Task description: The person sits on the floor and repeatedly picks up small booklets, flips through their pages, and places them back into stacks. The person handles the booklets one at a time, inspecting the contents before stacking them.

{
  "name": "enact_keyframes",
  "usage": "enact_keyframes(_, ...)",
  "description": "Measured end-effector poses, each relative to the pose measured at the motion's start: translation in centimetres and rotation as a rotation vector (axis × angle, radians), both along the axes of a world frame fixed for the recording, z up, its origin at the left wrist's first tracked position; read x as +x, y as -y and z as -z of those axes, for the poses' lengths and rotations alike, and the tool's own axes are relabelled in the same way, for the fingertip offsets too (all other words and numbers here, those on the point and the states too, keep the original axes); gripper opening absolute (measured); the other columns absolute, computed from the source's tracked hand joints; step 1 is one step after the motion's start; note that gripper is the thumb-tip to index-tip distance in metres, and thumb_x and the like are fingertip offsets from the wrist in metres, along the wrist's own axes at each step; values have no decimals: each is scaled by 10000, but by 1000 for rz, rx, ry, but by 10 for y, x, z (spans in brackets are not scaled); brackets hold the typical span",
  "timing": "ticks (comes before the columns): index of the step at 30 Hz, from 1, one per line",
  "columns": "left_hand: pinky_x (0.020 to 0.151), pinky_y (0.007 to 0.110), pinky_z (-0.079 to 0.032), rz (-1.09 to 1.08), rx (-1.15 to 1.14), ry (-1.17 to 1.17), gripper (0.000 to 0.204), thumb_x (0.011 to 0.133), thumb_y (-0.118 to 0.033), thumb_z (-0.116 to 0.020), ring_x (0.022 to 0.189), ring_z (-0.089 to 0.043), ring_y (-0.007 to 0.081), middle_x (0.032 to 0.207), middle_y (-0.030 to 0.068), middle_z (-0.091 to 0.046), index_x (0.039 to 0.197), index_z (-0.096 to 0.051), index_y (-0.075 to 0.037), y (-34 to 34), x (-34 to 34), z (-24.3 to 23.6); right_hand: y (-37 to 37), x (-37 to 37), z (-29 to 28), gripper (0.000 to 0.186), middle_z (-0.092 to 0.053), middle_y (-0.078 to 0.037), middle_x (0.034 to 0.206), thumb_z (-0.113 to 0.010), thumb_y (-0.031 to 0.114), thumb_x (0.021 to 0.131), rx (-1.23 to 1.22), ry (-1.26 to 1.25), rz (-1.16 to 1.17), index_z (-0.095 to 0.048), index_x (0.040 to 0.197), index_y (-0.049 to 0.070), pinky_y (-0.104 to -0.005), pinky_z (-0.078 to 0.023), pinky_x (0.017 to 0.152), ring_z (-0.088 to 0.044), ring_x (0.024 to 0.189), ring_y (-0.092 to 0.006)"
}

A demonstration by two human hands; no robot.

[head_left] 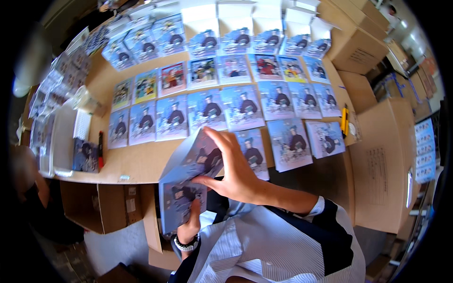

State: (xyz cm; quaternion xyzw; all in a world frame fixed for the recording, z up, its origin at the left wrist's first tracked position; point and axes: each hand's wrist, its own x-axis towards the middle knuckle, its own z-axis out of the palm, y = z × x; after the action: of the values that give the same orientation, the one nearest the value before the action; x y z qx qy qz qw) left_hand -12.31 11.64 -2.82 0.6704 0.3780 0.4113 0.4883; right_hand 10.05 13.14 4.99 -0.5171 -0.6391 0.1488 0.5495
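**Stack of printed blue cards, held over the near desk edge**

Item: a stack of flat, pale-blue printed cards bearing a dark-clad figure (188, 181), held tilted above the near edge of the brown cardboard-covered desk (141, 165). The left hand (188, 225), wearing a beaded wristband, has its fingers closed on the stack's lower edge. The right hand (236, 174) lies across the top card, fingers spread and loosely curled, thumb pressing its face.

Handling note: peeling off one card looks best done by sliding it with the thumb while the lower grip stays firm.

Beyond the stack: rows of matching blue cards (207, 111) cover the desk, some more colourful ones (172, 78) among them. Left of the stack, a red pen (100, 150) beside a dark card (85, 156). Right of it, brown cartons (382, 160).

Open room: bare desk just left of the stack, below the lowest row; the near edge is close.
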Motion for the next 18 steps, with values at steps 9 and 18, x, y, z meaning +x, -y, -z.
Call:
enact_keyframes(9, 908, 434, -532, 221, -177, 287, 427, 964, -46, -582, 1163, -576, 301, 1343, 178, -561, 1376, -477, -16, -7, 46, -12, 36, 107, 3, 577, -542, -137, 1415, -667, 76, 968, -41, -512, 173, -421, 1485, 6, -266, -497, 961, -570, 1166, -129)
enact_keyframes(18, 949, 524, -544, 367, -282, 379, 583, 982, -152, -600, 1330, -495, 387, 1495, 220, -444, 1499, -345, -62, -2, 73, -17, 96, 322, -34, 513, -678, -135, 1238, -645, -35, 931, -88, -275, 746, -508, 1425, -36, -263, -537, 877, -667, 1054, -144)
